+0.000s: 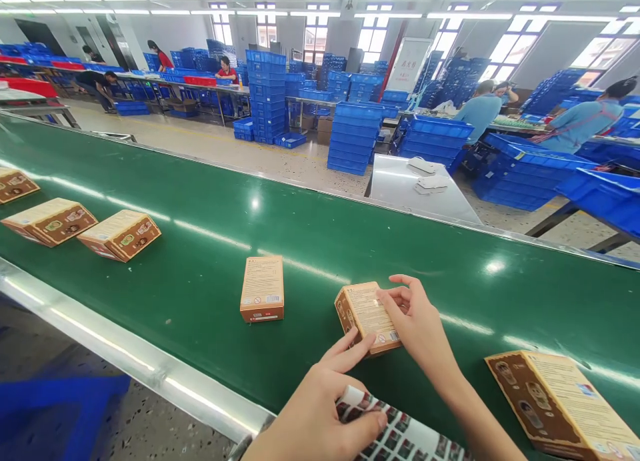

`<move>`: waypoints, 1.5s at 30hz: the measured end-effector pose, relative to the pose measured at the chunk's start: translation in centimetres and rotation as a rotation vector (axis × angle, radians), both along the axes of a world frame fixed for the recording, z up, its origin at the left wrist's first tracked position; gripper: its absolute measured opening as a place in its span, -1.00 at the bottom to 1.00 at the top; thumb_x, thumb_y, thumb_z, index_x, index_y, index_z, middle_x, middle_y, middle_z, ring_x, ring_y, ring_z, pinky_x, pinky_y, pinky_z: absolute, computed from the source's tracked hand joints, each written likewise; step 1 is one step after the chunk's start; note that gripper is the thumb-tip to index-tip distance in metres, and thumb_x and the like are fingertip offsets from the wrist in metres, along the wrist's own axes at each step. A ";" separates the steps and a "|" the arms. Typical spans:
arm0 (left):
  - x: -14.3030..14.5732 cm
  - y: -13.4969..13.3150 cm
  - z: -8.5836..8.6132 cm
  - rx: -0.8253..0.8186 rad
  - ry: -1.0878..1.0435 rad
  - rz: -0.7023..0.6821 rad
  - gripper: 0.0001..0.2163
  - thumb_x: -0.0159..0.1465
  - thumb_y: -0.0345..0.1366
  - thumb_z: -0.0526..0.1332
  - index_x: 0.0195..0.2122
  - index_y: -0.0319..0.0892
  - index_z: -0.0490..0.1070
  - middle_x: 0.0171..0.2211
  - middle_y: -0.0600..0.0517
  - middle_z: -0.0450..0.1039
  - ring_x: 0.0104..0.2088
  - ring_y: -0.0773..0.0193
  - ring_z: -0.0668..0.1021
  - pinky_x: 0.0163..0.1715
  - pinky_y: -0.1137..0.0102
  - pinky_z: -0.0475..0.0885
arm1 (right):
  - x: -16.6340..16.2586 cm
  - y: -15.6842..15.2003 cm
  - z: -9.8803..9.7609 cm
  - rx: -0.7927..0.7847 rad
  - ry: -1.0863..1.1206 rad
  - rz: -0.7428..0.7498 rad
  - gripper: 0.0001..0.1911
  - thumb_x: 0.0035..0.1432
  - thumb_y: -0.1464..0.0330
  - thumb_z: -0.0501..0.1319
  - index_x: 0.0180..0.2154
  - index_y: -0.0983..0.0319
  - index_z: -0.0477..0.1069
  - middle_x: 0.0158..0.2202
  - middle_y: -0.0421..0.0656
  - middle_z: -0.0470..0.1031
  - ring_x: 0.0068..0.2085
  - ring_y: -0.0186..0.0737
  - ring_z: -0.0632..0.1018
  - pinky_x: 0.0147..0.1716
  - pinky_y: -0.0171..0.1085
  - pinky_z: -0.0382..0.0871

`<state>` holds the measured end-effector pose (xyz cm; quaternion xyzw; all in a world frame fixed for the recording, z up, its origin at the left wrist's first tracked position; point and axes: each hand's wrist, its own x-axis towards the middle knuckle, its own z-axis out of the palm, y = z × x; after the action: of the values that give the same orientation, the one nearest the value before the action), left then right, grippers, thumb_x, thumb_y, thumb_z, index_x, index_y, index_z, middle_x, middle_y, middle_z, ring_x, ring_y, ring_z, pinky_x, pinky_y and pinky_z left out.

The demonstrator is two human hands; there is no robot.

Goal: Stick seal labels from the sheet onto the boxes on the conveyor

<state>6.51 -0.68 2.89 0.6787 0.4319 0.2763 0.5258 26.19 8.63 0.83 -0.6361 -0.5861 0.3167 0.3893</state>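
A small orange-brown box (367, 316) lies on the green conveyor belt (210, 274) in front of me. My right hand (417, 324) grips its far right edge with curled fingers. My left hand (323, 407) touches the box's near corner with the forefinger while its thumb and other fingers pinch a sheet of small printed stickers (400, 434) at the belt's near edge. Another like box (263, 288) lies flat to the left, apart from both hands.
More boxes lie on the belt at far left (120, 234) (50, 221) and one at lower right (560, 404). A metal rail (125, 354) edges the belt. A steel table (420, 187), stacked blue crates (353, 137) and seated workers (583, 124) lie beyond.
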 end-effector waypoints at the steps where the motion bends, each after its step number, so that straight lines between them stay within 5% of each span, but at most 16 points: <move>1: -0.2 -0.3 0.0 -0.031 -0.012 0.046 -0.78 0.24 -0.25 0.31 -0.55 -0.16 0.47 0.29 -0.01 0.41 0.34 -0.14 0.33 0.29 0.11 0.27 | 0.4 0.0 0.3 0.007 -0.014 -0.003 -0.57 0.21 0.06 0.14 -0.01 0.19 0.26 -0.22 0.00 0.63 -0.25 0.05 0.63 -0.26 -0.02 0.52; 3: -1.0 -0.9 0.0 -0.120 -0.005 0.182 -0.72 0.29 -0.15 0.26 -0.52 -0.16 0.44 -0.14 -0.08 0.64 -0.04 -0.01 0.59 -0.03 0.24 0.46 | 1.3 -0.6 1.4 0.032 -0.048 -0.008 -0.59 0.23 0.08 0.15 -0.01 0.19 0.34 -0.13 0.03 0.61 -0.18 0.10 0.62 -0.23 0.01 0.51; 6: -2.4 -1.5 0.4 -0.204 0.025 0.335 -0.63 0.33 -0.07 0.18 -0.56 -0.15 0.24 -0.59 0.13 0.23 -0.51 0.30 0.34 -0.50 0.43 0.22 | 1.7 -2.5 3.5 0.224 -0.186 0.155 -0.75 0.33 0.15 0.16 -0.07 0.11 0.47 0.02 -0.04 0.57 0.01 0.08 0.57 -0.09 0.02 0.49; 11: -3.6 -1.6 0.8 -0.161 -0.015 0.361 -0.59 0.35 -0.07 0.15 -0.56 -0.11 0.06 -0.58 0.20 -0.02 -0.53 0.36 0.08 -0.54 0.42 0.00 | -0.5 -6.1 5.3 0.630 -0.433 0.624 -0.84 0.44 0.40 0.14 -0.02 0.13 0.45 0.12 -0.05 0.50 0.17 -0.01 0.47 0.09 -0.03 0.42; 20: -4.0 -2.0 -0.1 -0.150 -0.046 0.417 -0.60 0.37 -0.06 0.16 -0.54 -0.13 0.15 -0.57 0.18 0.06 -0.52 0.35 0.12 -0.53 0.43 0.03 | -2.8 -6.8 4.8 0.793 -0.604 0.711 -0.84 0.39 0.55 0.16 -0.17 0.21 0.47 0.11 0.00 0.54 0.20 0.04 0.44 0.16 0.03 0.29; 24: -5.7 -1.8 -0.2 -0.191 -0.060 0.464 -0.63 0.34 -0.01 0.20 -0.50 -0.16 0.32 -0.53 0.10 0.36 -0.49 0.30 0.33 -0.49 0.43 0.17 | -2.5 -5.5 4.8 0.496 -0.295 0.637 -0.88 0.36 0.40 0.22 -0.24 0.10 0.51 0.11 -0.12 0.55 0.16 -0.02 0.51 0.10 -0.06 0.41; 26: -6.6 -1.6 -0.1 -0.162 -0.066 0.413 -0.67 0.32 -0.05 0.25 -0.48 -0.17 0.41 -0.20 -0.07 0.62 -0.32 0.19 0.52 -0.35 0.39 0.32 | -2.7 -3.9 4.3 0.190 -0.039 0.500 -0.86 0.32 0.23 0.25 -0.29 0.08 0.54 0.11 -0.12 0.55 0.12 0.02 0.54 0.07 -0.04 0.45; 28: -7.2 -1.3 0.0 -0.139 -0.038 0.336 -0.68 0.31 -0.10 0.28 -0.51 -0.18 0.43 0.23 -0.12 0.47 -0.16 0.10 0.59 -0.21 0.35 0.38 | -3.2 -2.0 3.5 -0.072 0.193 0.376 -0.77 0.24 0.10 0.31 -0.30 0.09 0.58 0.12 -0.09 0.55 0.14 0.08 0.53 0.12 -0.01 0.41; 30: -7.3 -0.9 0.0 -0.135 0.021 0.264 -0.65 0.32 -0.13 0.27 -0.56 -0.20 0.40 0.39 -0.09 0.26 -0.15 0.08 0.63 -0.23 0.33 0.40 | -3.8 -0.4 2.5 -0.226 0.352 0.307 -0.70 0.14 0.04 0.38 -0.31 0.12 0.62 0.15 -0.05 0.54 0.16 0.14 0.51 0.17 0.02 0.35; 38: -5.6 -0.2 0.5 -0.146 0.086 0.158 -0.65 0.34 -0.22 0.24 -0.58 -0.21 0.33 0.41 -0.05 0.19 -0.17 0.11 0.67 -0.35 0.37 0.36 | -5.4 0.8 0.5 -0.261 0.498 0.230 -0.57 -0.08 -0.04 0.48 -0.41 0.19 0.65 -0.01 0.02 0.64 0.02 0.15 0.60 0.05 -0.04 0.45; 45: -4.4 -0.1 0.2 -0.144 0.046 0.126 -0.66 0.34 -0.23 0.23 -0.58 -0.17 0.29 0.40 -0.12 0.20 0.02 -0.04 0.63 -0.23 0.32 0.42 | -4.3 0.0 0.5 -0.173 0.381 0.189 -0.63 0.05 0.01 0.41 -0.44 0.19 0.59 -0.04 0.01 0.64 0.06 0.15 0.58 -0.01 -0.05 0.48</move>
<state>2.16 -0.74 3.10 0.6167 0.5047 0.2613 0.5447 21.93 8.60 1.35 -0.5379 -0.5298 0.5152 0.4057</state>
